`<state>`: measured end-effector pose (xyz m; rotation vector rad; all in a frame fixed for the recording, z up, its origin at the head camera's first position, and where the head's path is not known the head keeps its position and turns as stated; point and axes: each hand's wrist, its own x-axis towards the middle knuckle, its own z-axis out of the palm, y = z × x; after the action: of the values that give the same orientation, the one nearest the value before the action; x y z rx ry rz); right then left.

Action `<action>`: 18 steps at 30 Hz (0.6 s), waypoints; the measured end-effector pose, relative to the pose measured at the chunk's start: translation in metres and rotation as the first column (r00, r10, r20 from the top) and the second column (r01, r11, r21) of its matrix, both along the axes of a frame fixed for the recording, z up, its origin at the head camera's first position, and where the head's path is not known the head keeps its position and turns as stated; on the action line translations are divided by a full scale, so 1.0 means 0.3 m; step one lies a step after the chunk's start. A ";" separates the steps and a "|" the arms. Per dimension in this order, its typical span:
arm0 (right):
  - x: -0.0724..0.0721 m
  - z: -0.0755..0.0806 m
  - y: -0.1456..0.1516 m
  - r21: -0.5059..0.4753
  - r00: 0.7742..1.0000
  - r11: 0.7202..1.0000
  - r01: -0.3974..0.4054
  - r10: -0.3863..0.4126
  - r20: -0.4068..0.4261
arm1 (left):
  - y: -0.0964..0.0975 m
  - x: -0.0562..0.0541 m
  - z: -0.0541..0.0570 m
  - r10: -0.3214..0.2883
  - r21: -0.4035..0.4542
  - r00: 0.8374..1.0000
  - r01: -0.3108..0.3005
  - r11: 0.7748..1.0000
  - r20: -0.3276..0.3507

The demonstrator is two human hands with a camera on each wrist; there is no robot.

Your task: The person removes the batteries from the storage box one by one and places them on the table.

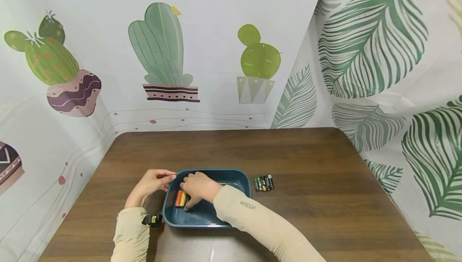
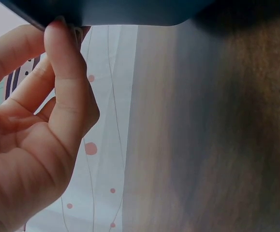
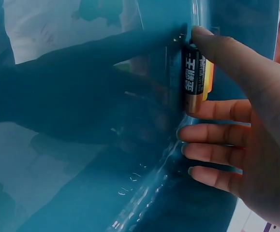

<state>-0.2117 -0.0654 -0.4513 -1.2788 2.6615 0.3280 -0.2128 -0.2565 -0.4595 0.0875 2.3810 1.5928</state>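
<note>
A blue tray (image 1: 203,217) stands on the table, and my left hand (image 1: 151,183) pinches its rim at the far left corner between thumb and fingers. My right hand (image 1: 198,187) reaches down into the tray's left part. In the right wrist view, its thumb and index finger grip a black and copper battery (image 3: 193,79) by its two ends. This battery is beside the tray's left wall, next to an orange battery (image 1: 178,198) and a yellow battery (image 1: 183,199) lying side by side. The right hand's other fingers extend below it.
Right of the tray, several batteries (image 1: 264,183) lie in a row on the brown wooden table (image 1: 325,198). A wall cloth (image 1: 216,53) printed with cacti and leaves hangs behind the table. A black device (image 1: 153,220) is on the left wrist, close to the tray's side.
</note>
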 end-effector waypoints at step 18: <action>0.002 -0.001 -0.013 -0.019 1.000 1.000 0.022 -0.022 -0.016 | 0.001 0.001 0.000 -0.009 -0.024 1.000 0.008 1.000 -0.017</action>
<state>-0.2112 -0.0692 -0.4517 -1.2566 2.6957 0.3126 -0.2125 -0.2561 -0.4596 0.1067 2.4087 1.5657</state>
